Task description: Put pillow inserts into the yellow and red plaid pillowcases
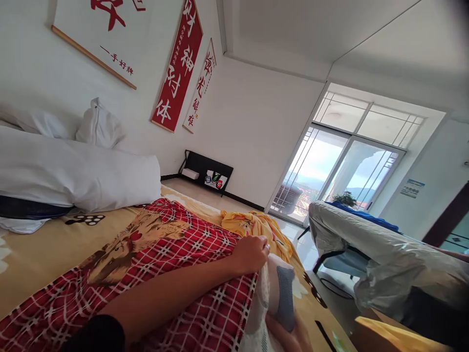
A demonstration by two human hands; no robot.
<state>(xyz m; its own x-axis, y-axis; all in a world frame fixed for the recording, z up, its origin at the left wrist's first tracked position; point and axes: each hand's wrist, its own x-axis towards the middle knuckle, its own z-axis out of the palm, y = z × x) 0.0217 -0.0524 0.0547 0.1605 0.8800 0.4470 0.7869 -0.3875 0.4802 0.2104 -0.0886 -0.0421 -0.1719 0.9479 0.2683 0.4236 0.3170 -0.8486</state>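
Resting the left hand [251, 254] at the right edge of the red cloth [205, 239], with fingers curled narrow; cannot tell the exact hold, being hidden under the knuckles. Holding the grey-and-white piece [286, 293] in the right hand [291, 337], nearer the bottom of the view, with fingers closed around its lower end. Showing white fabric [258, 313] between the red edge and that piece. Crossing the red cloth with the bare left forearm, out of a black sleeve [97, 335]. Spreading over much of the bed [22, 269] in red plaid, printed with a brown animal. Having the yellow cloth [260, 225] crumpled on the bed, just beyond the left hand. Having a white roll [91, 168] on the bed at upper left, with a white pillow [98, 127] behind. Seeing, farther off, a low black shelf [205, 168] by the wall, a red scroll [179, 68] hung higher, a glass door [330, 161], and plastic sheeting [395, 274] at right.
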